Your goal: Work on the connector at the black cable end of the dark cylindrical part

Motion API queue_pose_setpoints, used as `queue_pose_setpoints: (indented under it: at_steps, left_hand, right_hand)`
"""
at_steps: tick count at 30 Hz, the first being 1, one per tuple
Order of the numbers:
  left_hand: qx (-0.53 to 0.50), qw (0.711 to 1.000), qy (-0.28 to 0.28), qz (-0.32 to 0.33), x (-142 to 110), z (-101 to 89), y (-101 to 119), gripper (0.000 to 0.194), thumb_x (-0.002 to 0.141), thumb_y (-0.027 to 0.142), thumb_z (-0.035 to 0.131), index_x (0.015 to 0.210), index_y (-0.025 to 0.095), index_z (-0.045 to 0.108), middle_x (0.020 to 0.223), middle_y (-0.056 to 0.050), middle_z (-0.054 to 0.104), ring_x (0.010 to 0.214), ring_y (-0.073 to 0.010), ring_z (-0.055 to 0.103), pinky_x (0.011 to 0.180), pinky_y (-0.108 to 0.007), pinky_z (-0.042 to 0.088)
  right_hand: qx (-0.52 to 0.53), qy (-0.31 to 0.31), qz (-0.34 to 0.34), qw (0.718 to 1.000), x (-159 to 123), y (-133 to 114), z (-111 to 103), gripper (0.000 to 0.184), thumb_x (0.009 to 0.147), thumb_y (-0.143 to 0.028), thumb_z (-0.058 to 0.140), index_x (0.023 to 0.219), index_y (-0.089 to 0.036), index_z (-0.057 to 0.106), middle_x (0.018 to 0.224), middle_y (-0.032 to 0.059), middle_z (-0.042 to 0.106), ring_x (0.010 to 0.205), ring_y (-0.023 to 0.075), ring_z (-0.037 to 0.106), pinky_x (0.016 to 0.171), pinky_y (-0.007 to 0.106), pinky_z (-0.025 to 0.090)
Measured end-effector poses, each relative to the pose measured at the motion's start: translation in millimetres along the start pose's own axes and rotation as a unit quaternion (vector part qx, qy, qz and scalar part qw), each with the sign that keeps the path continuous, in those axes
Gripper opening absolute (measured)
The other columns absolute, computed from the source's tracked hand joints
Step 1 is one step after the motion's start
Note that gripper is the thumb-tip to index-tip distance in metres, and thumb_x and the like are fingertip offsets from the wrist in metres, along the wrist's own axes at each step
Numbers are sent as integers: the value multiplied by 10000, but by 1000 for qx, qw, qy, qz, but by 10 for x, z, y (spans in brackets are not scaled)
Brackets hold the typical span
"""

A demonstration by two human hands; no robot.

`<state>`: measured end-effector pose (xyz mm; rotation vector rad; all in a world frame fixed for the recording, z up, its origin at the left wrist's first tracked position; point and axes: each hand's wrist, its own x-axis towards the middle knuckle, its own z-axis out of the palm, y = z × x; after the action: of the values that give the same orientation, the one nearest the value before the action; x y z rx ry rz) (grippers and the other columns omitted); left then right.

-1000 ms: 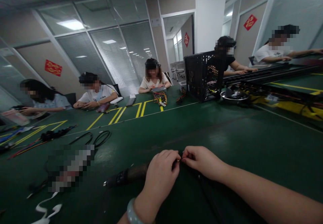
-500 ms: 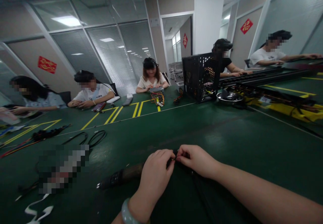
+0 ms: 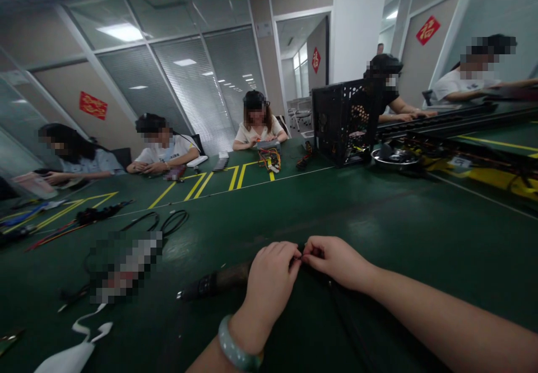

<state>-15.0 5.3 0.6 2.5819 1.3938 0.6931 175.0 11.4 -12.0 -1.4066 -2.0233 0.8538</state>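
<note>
Above the green table, my left hand (image 3: 271, 278), with a pale spotted bangle at its wrist, is closed with thumb and fingertips together. Against those fingertips, the thumb and fingers of my right hand (image 3: 334, 261) are pinched. Between them is a small dark bit that I cannot make out. A dark cylindrical tool (image 3: 214, 283) with a metal tip, resembling an electric screwdriver, lies on the table and runs behind my left hand, which hides part of it. A black cable (image 3: 342, 311) trails toward me below my right hand.
At left lie a blurred-out long object (image 3: 130, 264), a black cable loop (image 3: 174, 223), bundled wires (image 3: 101, 211) and a white strap (image 3: 69, 356). A black computer case (image 3: 344, 121) and a metal bowl (image 3: 395, 157) stand at back right. Several people sit around the table.
The view has turned slightly left, so everything sits further right in it. Both hands keep their pinch together at nearly the same place by the tool.
</note>
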Motion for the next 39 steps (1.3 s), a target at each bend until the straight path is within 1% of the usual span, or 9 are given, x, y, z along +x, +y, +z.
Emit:
queue_pose_setpoints:
  at_steps: [5, 9, 16, 21, 25, 29, 34, 37, 39]
  left_hand:
    - [24, 1000, 2, -8, 2, 1, 24, 102, 860, 168, 588, 935, 235, 602, 951, 4, 643, 896, -208, 588, 804, -363, 453]
    - [40, 999, -5, -8, 8, -1, 28, 57, 864, 186, 583, 902, 222, 606, 935, -6, 640, 885, -204, 586, 799, -356, 446]
    - [23, 1000, -7, -8, 10, -29, 10, 64, 858, 185, 596, 899, 232, 612, 919, 8, 644, 869, -195, 579, 784, -355, 436]
    - [15, 1000, -5, -17, 21, -21, 6, 42, 854, 217, 624, 887, 238, 608, 908, 15, 642, 865, -199, 580, 773, -354, 432]
    - [11, 1000, -1, -27, 20, -36, 19, 88, 846, 226, 641, 918, 248, 596, 894, 25, 635, 838, -198, 579, 740, -351, 433]
    - [11, 1000, 1, -19, 7, -52, 27, 90, 836, 238, 640, 912, 238, 591, 912, 14, 637, 863, -208, 582, 775, -364, 443]
    - [3, 1000, 6, 4, -5, -38, 5, 116, 844, 171, 610, 937, 239, 600, 1025, 11, 646, 972, -201, 581, 877, -375, 446]
    - [-6, 1000, 5, 15, -11, -18, -15, 145, 846, 150, 606, 955, 245, 597, 1071, 10, 646, 1003, -205, 583, 897, -394, 450]
    - [-9, 1000, 16, 11, -16, -7, -22, 171, 833, 157, 627, 975, 245, 588, 1119, 2, 637, 1034, -217, 579, 911, -412, 452]
  right_hand:
    - [23, -9, 11, 1000, -10, -51, -17, 130, 889, -303, 569, 882, -209, 658, 761, -20, 669, 675, 136, 599, 565, 209, 386]
    - [23, -4, 23, 999, -20, -87, -20, 144, 892, -302, 560, 860, -197, 654, 727, -19, 657, 657, 135, 584, 558, 213, 380]
    - [46, -19, 21, 999, -48, -93, -52, 119, 873, -311, 604, 926, -219, 657, 816, -17, 686, 727, 144, 624, 603, 213, 422]
    - [32, -2, 27, 999, -41, -93, -51, 115, 897, -290, 567, 868, -209, 643, 777, -21, 679, 695, 137, 612, 587, 214, 407]
    - [30, 8, 19, 999, -32, -70, -29, 124, 908, -292, 550, 862, -208, 628, 766, -23, 670, 684, 136, 604, 583, 217, 399]
    - [27, 10, 13, 1000, -34, -44, -19, 124, 905, -299, 554, 855, -206, 620, 764, -20, 665, 690, 141, 603, 579, 221, 390]
    - [32, 3, 10, 999, -30, -33, -19, 108, 899, -288, 558, 866, -204, 618, 774, -17, 665, 696, 141, 603, 585, 217, 395]
    - [29, 3, 6, 1000, -21, -29, -17, 100, 891, -284, 566, 857, -204, 617, 769, -19, 660, 695, 141, 597, 588, 218, 392]
    - [29, 7, 4, 1000, -18, -25, -15, 104, 889, -283, 569, 843, -202, 614, 757, -21, 656, 687, 141, 591, 585, 219, 390]
